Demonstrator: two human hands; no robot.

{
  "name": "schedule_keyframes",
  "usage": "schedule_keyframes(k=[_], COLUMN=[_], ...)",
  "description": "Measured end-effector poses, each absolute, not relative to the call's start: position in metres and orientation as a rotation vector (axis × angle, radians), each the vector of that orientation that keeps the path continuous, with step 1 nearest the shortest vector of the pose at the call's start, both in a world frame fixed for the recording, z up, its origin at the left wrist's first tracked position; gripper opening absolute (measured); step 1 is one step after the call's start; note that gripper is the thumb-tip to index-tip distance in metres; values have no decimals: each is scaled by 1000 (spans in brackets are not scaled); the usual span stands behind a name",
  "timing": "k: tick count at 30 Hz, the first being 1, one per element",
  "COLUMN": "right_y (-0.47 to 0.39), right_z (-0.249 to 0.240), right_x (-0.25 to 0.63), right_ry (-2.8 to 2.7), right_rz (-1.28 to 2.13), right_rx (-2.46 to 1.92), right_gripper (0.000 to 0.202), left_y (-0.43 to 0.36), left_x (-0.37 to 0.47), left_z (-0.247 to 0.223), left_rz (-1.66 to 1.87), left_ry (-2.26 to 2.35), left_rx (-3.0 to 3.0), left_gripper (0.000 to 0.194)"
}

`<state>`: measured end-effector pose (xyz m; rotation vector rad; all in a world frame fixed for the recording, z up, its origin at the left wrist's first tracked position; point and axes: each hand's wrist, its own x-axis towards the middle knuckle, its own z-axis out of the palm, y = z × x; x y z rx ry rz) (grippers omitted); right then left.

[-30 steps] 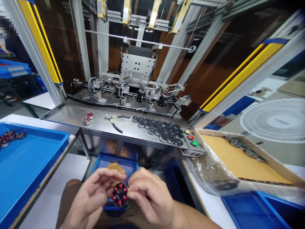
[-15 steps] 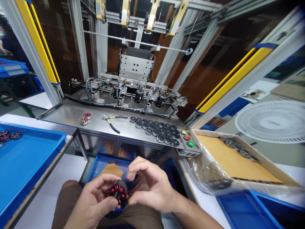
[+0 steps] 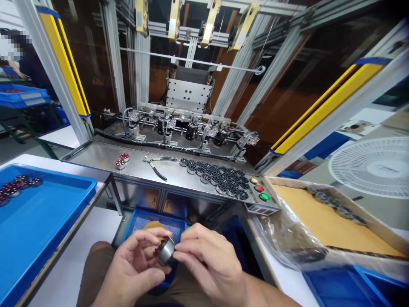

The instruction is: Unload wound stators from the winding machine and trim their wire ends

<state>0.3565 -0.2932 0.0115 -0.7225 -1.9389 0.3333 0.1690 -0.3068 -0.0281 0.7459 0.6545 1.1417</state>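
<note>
A round motor part (image 3: 165,250) with a silvery metal rim and red windings is held up between both hands, above the lap. My left hand (image 3: 137,264) is curled around its left side, fingers behind it and thumb below. The fingertips of my right hand (image 3: 207,260) are pinched together at its right edge. Beyond the hands, two red-wound parts (image 3: 122,160) lie at the left of the metal bench (image 3: 105,157). Pliers (image 3: 156,167) with green and black handles rest at its middle, beside many black rings (image 3: 220,177).
A blue tray (image 3: 64,183) with wound parts is at left. On the right are a carton (image 3: 319,217) lined with plastic, a white fan (image 3: 373,166) and blue bins (image 3: 332,281). Machine fixtures (image 3: 191,128) stand behind the bench; a person (image 3: 32,68) is at far left.
The motor part has been turned, so its metal side now shows instead of its wound face. My right hand has closed its fingers at the part's edge. The view has shifted slightly.
</note>
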Motion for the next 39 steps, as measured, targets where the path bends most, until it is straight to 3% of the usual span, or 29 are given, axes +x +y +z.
schedule_keyframes(k=[5,12,17,25,31,35,39], right_y=[-288,-288,-287,-286,-276,-276,-278], right_z=[25,35,37,47,46,41,39], right_x=[354,358,359,345,345,349,349], right_ry=[-1994,-2212,-2224,-2077,-2115,-2075,-1964], right_rz=[409,347,267,440,470,403,446], right_rx=[-640,-600,-701,-688,-517,-627,-756], right_gripper=[10,6,10,14,17,18,19], left_y=[-296,-288,-295,-293,-285,-291,-296], left_x=[161,177,176,163,170,171,165], left_z=[-24,-47,-43,-21,-31,-28,-17], left_rz=[1290,713,898,1210,643,861,1146], left_ry=[422,332,267,188,198,342,554], left_rx=[644,631,716,608,673,756,691], left_gripper=[59,59,38,40,58,33,39])
